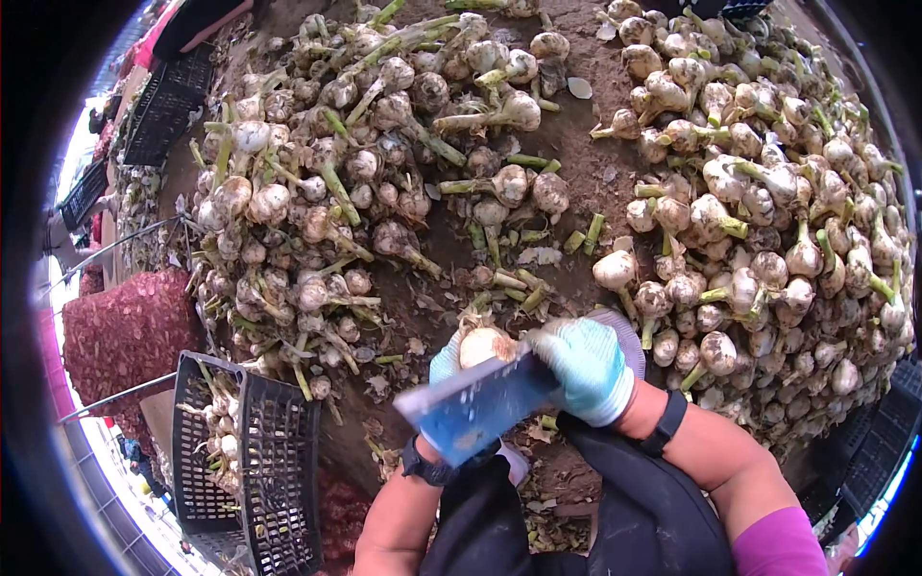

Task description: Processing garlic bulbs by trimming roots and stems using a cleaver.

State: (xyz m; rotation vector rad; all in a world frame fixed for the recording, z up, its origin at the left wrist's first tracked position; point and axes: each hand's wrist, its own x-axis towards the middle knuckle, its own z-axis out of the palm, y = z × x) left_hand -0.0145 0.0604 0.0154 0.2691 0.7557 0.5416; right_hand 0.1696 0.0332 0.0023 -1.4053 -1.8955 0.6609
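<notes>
My left hand (446,363), in a pale gloved covering, is closed around a garlic bulb (482,348) in front of my knees. A broad, flat cleaver (475,407) lies across the front of the bulb and hides much of that hand. Its near end is gripped in my right hand (588,369), gloved in light blue and white. The blade is somewhat blurred. Whether its edge touches the bulb, I cannot tell. On the soil just beyond my hands are cut green stem pieces (531,298) and dry skins.
Heaped garlic with stems (355,163) covers the ground at left. Another garlic pile (768,240) spreads along the right. A black plastic crate (279,470) with some garlic stands at lower left, near a full red mesh sack (130,331). More black crates (171,108) are at the far left.
</notes>
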